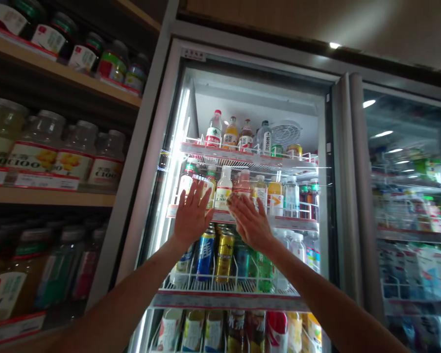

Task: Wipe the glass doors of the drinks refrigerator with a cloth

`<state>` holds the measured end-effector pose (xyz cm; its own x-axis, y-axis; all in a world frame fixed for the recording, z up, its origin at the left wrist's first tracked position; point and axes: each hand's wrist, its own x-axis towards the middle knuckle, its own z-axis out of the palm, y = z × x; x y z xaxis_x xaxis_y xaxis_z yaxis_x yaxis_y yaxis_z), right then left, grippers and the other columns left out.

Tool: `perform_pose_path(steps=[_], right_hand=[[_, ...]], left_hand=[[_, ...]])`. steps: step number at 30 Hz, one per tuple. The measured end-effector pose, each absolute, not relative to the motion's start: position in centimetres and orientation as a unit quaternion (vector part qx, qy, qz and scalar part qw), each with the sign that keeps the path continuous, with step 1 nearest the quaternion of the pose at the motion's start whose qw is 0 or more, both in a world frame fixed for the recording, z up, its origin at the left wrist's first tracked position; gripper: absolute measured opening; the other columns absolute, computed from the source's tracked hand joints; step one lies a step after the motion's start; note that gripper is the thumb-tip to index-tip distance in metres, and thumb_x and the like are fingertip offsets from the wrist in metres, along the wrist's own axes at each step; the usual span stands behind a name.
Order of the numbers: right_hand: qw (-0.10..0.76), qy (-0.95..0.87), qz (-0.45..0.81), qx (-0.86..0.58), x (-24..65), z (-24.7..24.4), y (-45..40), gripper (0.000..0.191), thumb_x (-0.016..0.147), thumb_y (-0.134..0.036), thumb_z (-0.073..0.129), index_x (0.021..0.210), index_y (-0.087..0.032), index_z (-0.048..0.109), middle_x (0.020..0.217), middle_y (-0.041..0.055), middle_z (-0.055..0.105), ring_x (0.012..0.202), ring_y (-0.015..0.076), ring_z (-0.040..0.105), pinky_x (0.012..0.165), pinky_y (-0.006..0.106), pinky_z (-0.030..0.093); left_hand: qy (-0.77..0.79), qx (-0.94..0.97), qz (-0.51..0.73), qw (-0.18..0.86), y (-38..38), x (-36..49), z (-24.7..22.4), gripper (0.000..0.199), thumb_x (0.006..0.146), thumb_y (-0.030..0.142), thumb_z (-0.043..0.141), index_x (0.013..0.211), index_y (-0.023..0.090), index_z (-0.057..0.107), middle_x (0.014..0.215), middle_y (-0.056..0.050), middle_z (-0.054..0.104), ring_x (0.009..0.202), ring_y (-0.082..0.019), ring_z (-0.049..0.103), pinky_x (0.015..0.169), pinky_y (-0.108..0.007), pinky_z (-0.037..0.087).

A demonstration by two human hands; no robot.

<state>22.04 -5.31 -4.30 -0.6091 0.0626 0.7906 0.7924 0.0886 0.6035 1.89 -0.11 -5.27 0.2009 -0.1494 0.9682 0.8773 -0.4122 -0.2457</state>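
Refrigerator (238, 95) — bottles (213, 131) and cans (225, 252) inside, left fingers (196, 196) spread before them.

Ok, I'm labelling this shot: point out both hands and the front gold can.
Left hand (191, 219): head view, its back.
Right hand (253, 223): head view, its back.
Front gold can (225, 256): head view, middle of side.

Hands (191, 219) raised to glass door (250, 90), cloth (230, 200) under the right, bottles (275, 190) behind
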Motion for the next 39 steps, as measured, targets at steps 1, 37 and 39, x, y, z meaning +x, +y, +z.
perform_pose_path(steps=[1, 37, 39], right_hand=[[0.349, -0.641, -0.589, -0.348, 22.0, -3.8, -5.3, 0.054, 0.088, -0.023, 0.038, 0.141, -0.028, 0.026, 0.144, 0.0002, 0.036, 0.137, 0.0206, 0.022, 0.112, 0.049, 0.013], [0.382, -0.639, -0.557, -0.368, 20.4, -10.6, -5.3, 0.056, 0.086, -0.020, 0.039, 0.140, -0.024, 0.029, 0.143, 0.0030, 0.037, 0.138, 0.0221, 0.018, 0.112, 0.048, 0.014], [0.319, -0.686, -0.562, -0.334, 20.2, -11.6, -5.2, 0.055, 0.085, -0.022, 0.041, 0.139, -0.025, 0.031, 0.144, 0.0005, 0.037, 0.139, 0.0223, 0.016, 0.113, 0.049, 0.010]], left_hand=[[-0.290, -0.626, -0.559, 0.460, -0.1, 1.8, -5.4, 0.052, 0.089, 0.037, 0.039, 0.136, 0.014, 0.036, 0.146, -0.015, 0.029, 0.138, -0.027, 0.016, 0.110, -0.047, 0.017], [-0.288, -0.636, -0.553, 0.455, 0.0, 0.7, -10.6, 0.056, 0.089, 0.036, 0.042, 0.139, 0.016, 0.028, 0.144, -0.014, 0.031, 0.138, -0.025, 0.016, 0.110, -0.047, 0.016], [-0.289, -0.641, -0.551, 0.449, 0.0, 0.6, -10.9, 0.056, 0.089, 0.036, 0.042, 0.139, 0.016, 0.028, 0.145, -0.014, 0.030, 0.138, -0.025, 0.016, 0.110, -0.047, 0.016]])
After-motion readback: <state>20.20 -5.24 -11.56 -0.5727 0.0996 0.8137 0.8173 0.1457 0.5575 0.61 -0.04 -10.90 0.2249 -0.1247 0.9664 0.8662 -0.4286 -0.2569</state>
